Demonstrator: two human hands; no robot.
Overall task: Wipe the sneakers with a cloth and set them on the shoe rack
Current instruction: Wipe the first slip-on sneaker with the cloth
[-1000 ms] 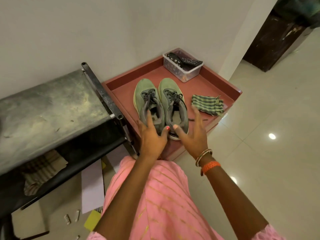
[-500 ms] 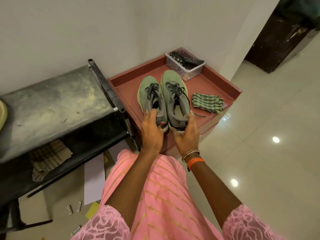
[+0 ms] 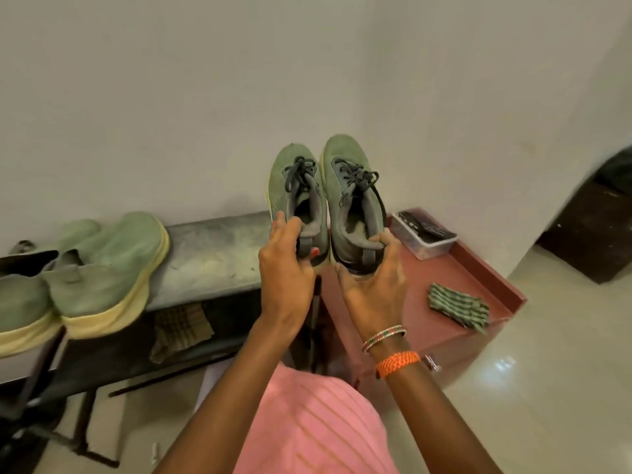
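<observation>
Two green sneakers with dark laces are lifted in the air, toes pointing away from me. My left hand (image 3: 285,268) grips the heel of the left sneaker (image 3: 294,186). My right hand (image 3: 371,282) grips the heel of the right sneaker (image 3: 349,186). They hang above the gap between the grey metal shoe rack (image 3: 212,258) and the red tray table (image 3: 478,268). The green checked cloth (image 3: 458,307) lies folded on the red table, right of my hands.
Another pair of green sneakers with yellow soles (image 3: 99,271) stands on the rack's top shelf at the left. A checked rag (image 3: 181,326) lies on the lower shelf. A clear box with remotes (image 3: 424,237) sits at the table's back. The wall is close behind.
Both hands closed on the sneakers' heels and lifted the pair off the red table, up and to the left toward the rack. The view swung left, showing the other pair.
</observation>
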